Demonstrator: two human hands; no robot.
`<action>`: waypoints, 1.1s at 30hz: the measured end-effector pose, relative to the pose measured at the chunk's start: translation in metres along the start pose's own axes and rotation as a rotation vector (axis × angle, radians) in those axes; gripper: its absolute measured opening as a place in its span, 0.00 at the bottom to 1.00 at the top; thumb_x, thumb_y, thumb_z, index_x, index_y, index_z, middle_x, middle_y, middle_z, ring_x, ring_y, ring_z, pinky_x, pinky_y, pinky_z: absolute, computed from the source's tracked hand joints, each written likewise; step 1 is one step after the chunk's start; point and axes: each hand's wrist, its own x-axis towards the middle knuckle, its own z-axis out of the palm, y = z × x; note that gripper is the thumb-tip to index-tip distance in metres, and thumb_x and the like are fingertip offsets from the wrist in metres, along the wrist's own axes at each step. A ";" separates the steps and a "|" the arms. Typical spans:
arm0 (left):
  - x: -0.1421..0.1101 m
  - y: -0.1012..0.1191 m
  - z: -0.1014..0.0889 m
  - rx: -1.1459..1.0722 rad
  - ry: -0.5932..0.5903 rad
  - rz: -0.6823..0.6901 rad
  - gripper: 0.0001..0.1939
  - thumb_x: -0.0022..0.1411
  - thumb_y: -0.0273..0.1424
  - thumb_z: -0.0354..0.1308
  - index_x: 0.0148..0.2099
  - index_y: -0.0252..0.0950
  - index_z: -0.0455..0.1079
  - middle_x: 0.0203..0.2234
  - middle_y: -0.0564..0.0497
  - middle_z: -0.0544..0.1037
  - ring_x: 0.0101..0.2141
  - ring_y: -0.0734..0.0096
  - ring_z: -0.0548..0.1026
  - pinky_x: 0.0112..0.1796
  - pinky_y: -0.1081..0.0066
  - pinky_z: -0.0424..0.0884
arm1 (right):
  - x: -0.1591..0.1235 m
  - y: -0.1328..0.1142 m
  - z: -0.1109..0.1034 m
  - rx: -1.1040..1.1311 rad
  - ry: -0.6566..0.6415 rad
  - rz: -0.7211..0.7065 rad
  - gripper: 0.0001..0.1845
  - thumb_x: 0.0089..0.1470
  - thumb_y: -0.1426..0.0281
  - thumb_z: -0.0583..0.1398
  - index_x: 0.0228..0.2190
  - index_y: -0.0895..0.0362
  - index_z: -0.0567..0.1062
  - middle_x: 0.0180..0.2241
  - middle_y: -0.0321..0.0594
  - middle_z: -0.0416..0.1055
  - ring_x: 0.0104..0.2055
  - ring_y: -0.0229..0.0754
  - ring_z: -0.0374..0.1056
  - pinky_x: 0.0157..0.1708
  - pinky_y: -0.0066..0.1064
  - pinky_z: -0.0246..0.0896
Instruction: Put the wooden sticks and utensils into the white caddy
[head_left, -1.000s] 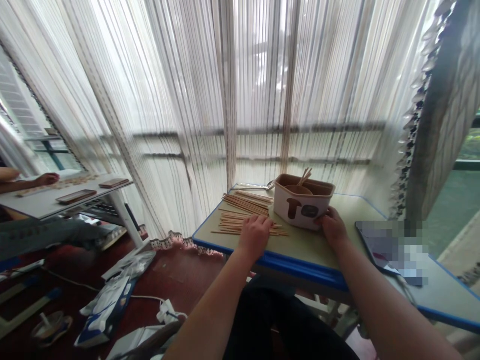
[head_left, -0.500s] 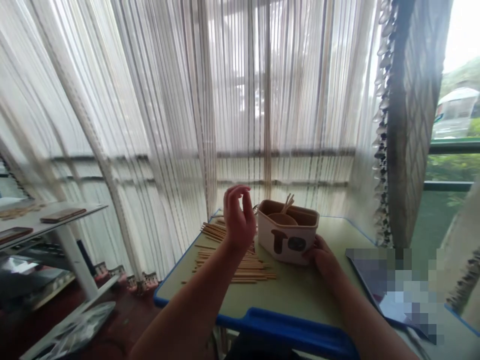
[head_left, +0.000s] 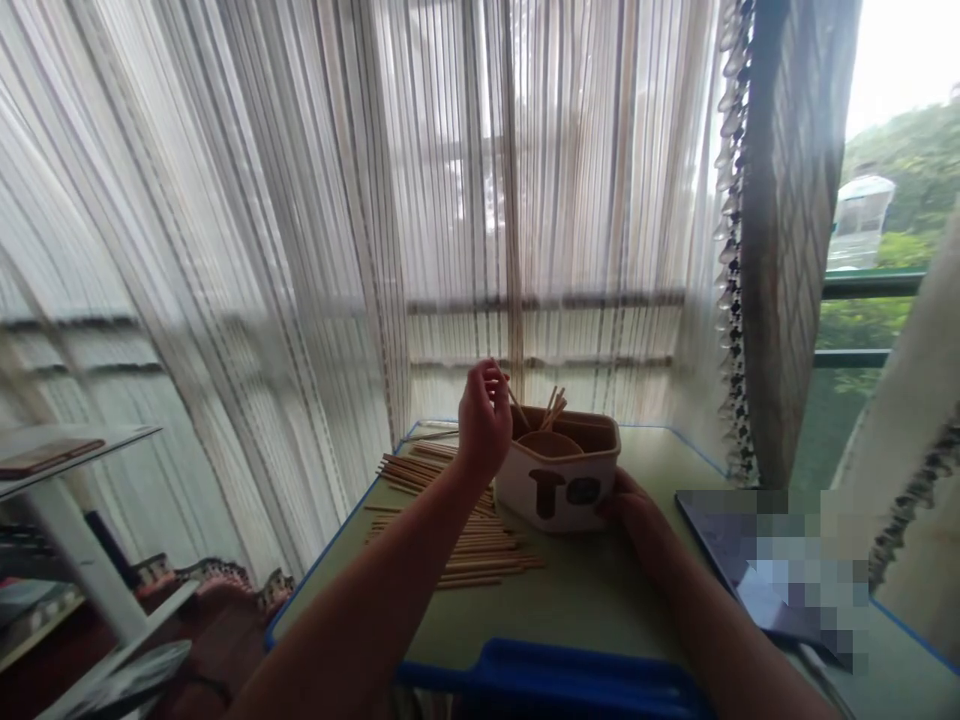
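Observation:
A white holder box [head_left: 559,485] with brown markings stands on the green table [head_left: 600,590]; a few wooden chopsticks stick up from its brown inside. My left hand [head_left: 484,420] is raised over the box's left rim, fingers pinched on a chopstick [head_left: 516,405] that slants down into the box. My right hand [head_left: 634,515] rests against the box's lower right side, fingers curled around it. A spread of loose wooden chopsticks [head_left: 450,520] lies on the table to the left of the box.
Striped sheer curtains [head_left: 375,220] hang behind the table. A dark flat object [head_left: 720,530], partly blurred out, lies at the right. The table has a blue edge [head_left: 555,675]. A white side table [head_left: 67,455] stands at the far left.
My left hand rose from the chopstick pile with a chopstick and moved right to the box's rim. My right hand stayed on the box. The camera turned to the right.

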 end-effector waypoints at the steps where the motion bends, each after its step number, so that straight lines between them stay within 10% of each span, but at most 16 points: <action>1: -0.002 -0.001 0.001 0.003 -0.018 -0.016 0.12 0.63 0.26 0.49 0.50 0.37 0.58 0.34 0.49 0.75 0.31 0.75 0.73 0.31 0.73 0.72 | -0.001 -0.001 0.001 -0.009 0.000 -0.005 0.29 0.25 0.75 0.54 0.36 0.53 0.74 0.32 0.35 0.75 0.36 0.48 0.69 0.32 0.35 0.61; 11: -0.020 -0.010 -0.013 0.138 -0.325 -0.063 0.22 0.60 0.23 0.52 0.56 0.35 0.58 0.43 0.43 0.77 0.40 0.67 0.77 0.40 0.65 0.74 | 0.006 0.011 -0.004 0.080 -0.017 -0.022 0.28 0.26 0.77 0.55 0.37 0.53 0.72 0.30 0.32 0.74 0.35 0.45 0.68 0.33 0.33 0.60; 22: -0.135 0.023 -0.108 0.468 -0.404 0.016 0.08 0.58 0.28 0.54 0.40 0.38 0.71 0.37 0.48 0.75 0.42 0.63 0.71 0.46 0.60 0.70 | 0.004 0.008 -0.003 0.030 0.027 -0.035 0.25 0.25 0.76 0.55 0.33 0.54 0.73 0.27 0.32 0.73 0.32 0.43 0.67 0.31 0.32 0.59; 33: -0.140 0.044 -0.104 0.697 -0.818 0.009 0.09 0.52 0.31 0.58 0.38 0.36 0.72 0.34 0.47 0.74 0.41 0.61 0.68 0.46 0.63 0.66 | 0.005 0.015 -0.010 -0.072 0.075 -0.058 0.26 0.25 0.74 0.57 0.35 0.54 0.74 0.28 0.33 0.73 0.31 0.43 0.65 0.29 0.32 0.58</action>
